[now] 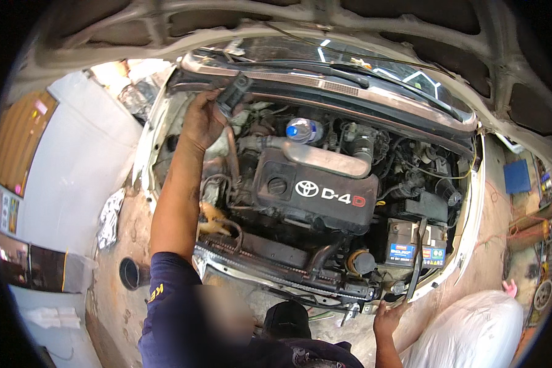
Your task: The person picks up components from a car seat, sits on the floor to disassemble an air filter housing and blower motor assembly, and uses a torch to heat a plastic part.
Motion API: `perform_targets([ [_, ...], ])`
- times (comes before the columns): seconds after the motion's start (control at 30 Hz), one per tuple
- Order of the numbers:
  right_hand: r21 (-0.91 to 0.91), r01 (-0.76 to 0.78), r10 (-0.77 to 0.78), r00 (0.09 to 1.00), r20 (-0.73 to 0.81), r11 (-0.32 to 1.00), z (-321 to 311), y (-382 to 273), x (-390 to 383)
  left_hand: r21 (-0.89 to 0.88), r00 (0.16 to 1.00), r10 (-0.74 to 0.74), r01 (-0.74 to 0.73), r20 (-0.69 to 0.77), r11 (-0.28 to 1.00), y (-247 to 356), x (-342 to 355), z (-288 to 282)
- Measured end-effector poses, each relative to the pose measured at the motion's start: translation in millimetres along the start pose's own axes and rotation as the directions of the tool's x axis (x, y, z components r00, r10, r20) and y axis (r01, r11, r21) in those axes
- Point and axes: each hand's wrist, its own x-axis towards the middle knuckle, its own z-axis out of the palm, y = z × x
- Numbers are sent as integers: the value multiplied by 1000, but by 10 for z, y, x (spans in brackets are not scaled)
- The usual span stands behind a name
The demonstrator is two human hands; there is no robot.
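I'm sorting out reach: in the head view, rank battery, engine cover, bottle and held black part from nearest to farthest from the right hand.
From the right hand:
1. Battery, beyond it, slightly right.
2. Engine cover, mid-bay, to the left.
3. Bottle, beyond the cover.
4. Black part, upper left, in the left hand.

From here I see my left arm (175, 202) stretched far forward and nearly straight, its forearm running back from the fingers (213, 96) to a dark sleeve (165, 276). The left hand (203, 119) is curled in a grip, the wrist just behind its fingers. My right hand (386, 319) sits well apart, nearer me and to the right of those fingers; how firmly it closes, I can't make out.
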Motion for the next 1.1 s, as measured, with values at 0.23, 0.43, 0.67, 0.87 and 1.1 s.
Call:
perform_targets([
  [0.23, 122, 132, -138, 990, 42, 984, -183, 226, -64, 103, 994, -74, 82, -81, 991, 328, -1940, 1208],
  [0.43, 692, 262, -474, 870, 132, 673, -1176, -259, -915, 18, 982, -186, 185, 46, 983, 139, -4134, 2373],
  [0.67, 764, 641, -981, 187, -58, 77, -2754, -972, -2883, 101, 959, -284, 284, -13, 954, -29, -6397, 3654],
  [0.87, 830, 557, -992, -117, 44, -29, -2460, -1175, -3783, 172, 944, -238, 280, -227, 945, -32, -7459, 3971],
  [1.1, 746, -56, -748, -72, 660, 664, -892, -662, -4240, 268, 643, -293, 627, -708, 731, -424, -8828, 3259],
])
